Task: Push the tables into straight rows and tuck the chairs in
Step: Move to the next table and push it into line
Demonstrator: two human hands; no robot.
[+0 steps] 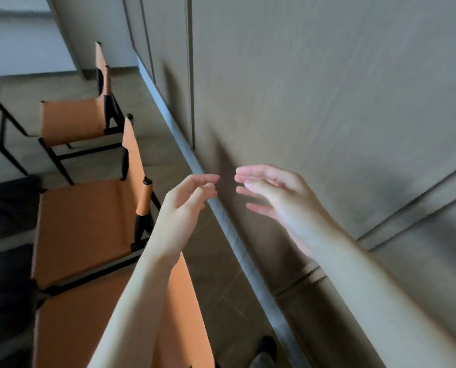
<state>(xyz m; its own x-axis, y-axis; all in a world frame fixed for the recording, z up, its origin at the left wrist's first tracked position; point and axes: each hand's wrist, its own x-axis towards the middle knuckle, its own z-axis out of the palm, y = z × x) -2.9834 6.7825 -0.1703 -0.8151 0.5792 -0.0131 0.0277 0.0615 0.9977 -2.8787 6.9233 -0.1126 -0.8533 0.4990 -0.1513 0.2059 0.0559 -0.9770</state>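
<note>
Both hands are raised in front of the panelled wall [314,88] and hold nothing. The left hand [187,205] has its fingers loosely bent, the right hand [277,197] has them nearly straight and spread, a little blurred. The fingertips of the two hands are near each other, not touching. Three orange chairs [83,229] stand in a line left of the wall, the closest one under the left forearm. No writing can be read.

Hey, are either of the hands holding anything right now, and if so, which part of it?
Nothing is held. The left hand and the right hand are both raised with loose fingers, apart from the orange chairs.
</note>
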